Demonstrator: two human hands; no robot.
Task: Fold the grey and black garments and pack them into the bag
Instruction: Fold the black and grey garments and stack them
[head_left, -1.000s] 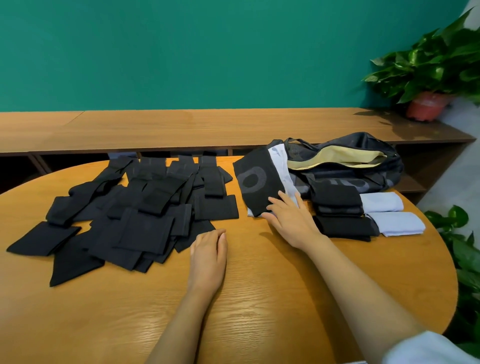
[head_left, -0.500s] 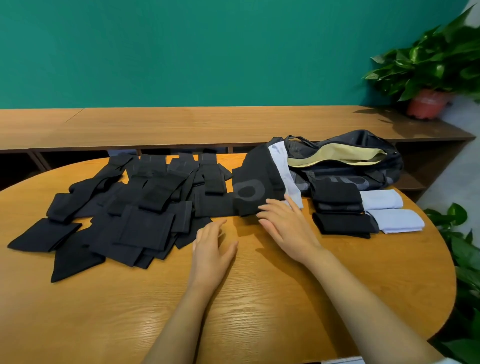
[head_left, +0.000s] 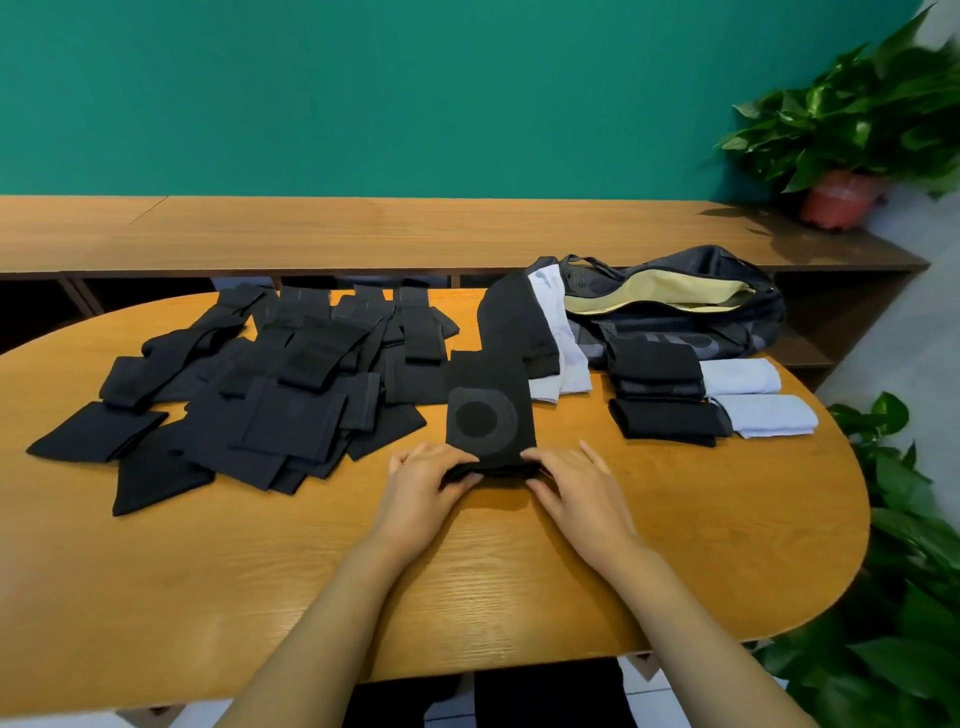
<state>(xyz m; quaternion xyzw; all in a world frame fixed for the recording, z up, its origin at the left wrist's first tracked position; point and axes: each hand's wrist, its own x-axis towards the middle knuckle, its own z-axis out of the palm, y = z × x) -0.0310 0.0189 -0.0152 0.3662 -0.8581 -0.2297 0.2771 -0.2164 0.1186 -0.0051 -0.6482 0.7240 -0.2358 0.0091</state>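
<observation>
The black garment (head_left: 491, 410) lies flat on the wooden surface (head_left: 519, 582) straight ahead of the person, its long axis running from the near edge away towards the far side, a narrow rectangle of fine matte knit with a grey ring woven round a darker disc near its middle. Its near end is bunched into a thick roll, and both hands grasp that roll: the left hand (head_left: 423, 488) curls its fingers (head_left: 441, 457) over the left corner, the right hand (head_left: 579, 486) curls its fingers (head_left: 545, 460) over the right corner. The far end touches another black piece (head_left: 514, 322) and a pale grey one (head_left: 561, 338), both propped against the bag (head_left: 727, 332), a dark soft duffel lying on its side at the far right of the surface, its zip mouth gaping to show a cream lining. Just right of the garment, in front of the bag, sit two folded black bundles (head_left: 662, 395), with two folded pale grey bundles (head_left: 753, 400) beside them. To the left a loose heap of black garments (head_left: 270, 395) spreads in overlapping flat rectangles and strips. The surface is an oval of orange-brown grained wood; behind it runs a long wooden bench (head_left: 363, 228) against a teal wall, with a leafy plant in a red pot (head_left: 836, 197) at its right end
</observation>
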